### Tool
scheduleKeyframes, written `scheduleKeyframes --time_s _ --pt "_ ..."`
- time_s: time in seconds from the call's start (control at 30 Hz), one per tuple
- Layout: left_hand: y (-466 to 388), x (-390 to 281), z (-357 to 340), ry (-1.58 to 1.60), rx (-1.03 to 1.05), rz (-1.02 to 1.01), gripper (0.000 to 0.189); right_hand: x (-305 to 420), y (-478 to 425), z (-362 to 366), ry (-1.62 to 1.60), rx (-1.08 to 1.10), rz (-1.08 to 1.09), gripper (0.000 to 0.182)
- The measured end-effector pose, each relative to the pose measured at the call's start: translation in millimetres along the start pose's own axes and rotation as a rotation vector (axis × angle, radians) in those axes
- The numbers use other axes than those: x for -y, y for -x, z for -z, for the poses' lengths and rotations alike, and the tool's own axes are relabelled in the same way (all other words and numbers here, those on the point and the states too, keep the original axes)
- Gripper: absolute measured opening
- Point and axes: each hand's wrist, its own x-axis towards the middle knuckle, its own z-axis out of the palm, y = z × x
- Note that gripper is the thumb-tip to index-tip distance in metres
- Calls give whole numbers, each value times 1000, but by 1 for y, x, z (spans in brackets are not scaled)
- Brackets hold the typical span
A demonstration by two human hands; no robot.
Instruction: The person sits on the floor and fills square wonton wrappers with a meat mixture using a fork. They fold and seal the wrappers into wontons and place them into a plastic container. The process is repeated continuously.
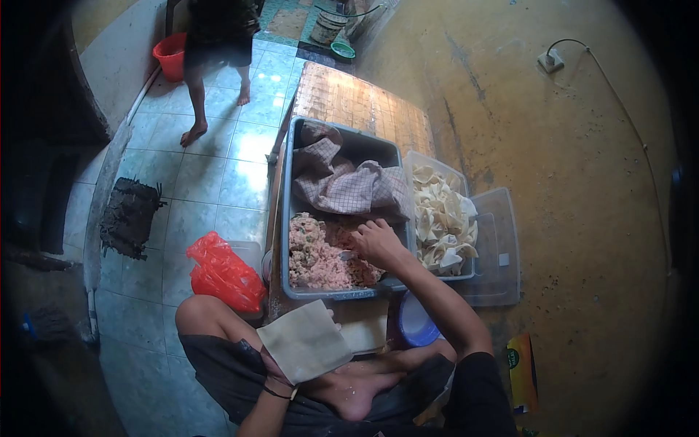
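Observation:
A square, pale dough wrapper (306,341) lies flat across my left hand (277,367), above my crossed legs. The wrapper hides most of the palm, and fingertips show at its far edge. My right hand (377,243) reaches into a grey plastic tub (339,295), its fingers curled over pink minced meat filling (322,262) flecked with green. A small pale utensil (347,255) sticks out beneath those fingers into the filling; its handle is hidden. A checked cloth (349,183) is bunched in the tub's far half. Between my knees and the tub sits a stack of similar wrappers (365,332).
Folded dumplings (443,218) fill a clear container right of the tub, beside its lid (499,246). A blue-rimmed bowl (418,322) stands under my right forearm. Left are a red plastic bag (226,273) and a dark mat (132,217). Another person (221,60) stands on the tiles ahead.

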Motion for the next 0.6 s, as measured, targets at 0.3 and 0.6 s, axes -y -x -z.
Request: scheduleKeyframes --time_s 0.3,0.6 --pt "1 -2 2 -46 -68 44 98 -4 -21 33 61 -179 -88 7" --pt "0 -1 9 -47 -36 52 98 20 -54 10 68 19 -81 16"
